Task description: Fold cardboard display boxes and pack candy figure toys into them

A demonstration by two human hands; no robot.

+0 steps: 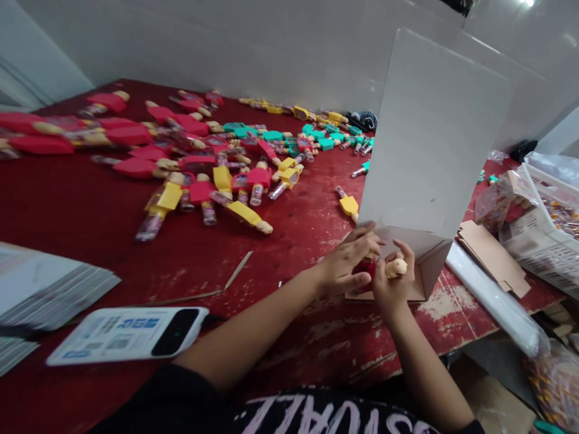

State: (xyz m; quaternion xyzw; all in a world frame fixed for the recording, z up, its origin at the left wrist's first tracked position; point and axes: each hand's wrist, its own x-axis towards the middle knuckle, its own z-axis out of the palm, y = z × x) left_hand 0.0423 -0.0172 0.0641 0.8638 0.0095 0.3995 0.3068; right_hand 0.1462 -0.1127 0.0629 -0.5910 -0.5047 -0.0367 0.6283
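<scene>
Printed shirt [330, 416] foremost, beige-ended toy [397, 267] protrudes from curled right grip [392, 289]; left grip [344, 263] partly hidden, unclear.

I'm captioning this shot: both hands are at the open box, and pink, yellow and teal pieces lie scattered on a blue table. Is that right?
The table is red, not blue, as the head view shows. The rest holds: left hand and right hand at the open box, scattered pieces.
</scene>
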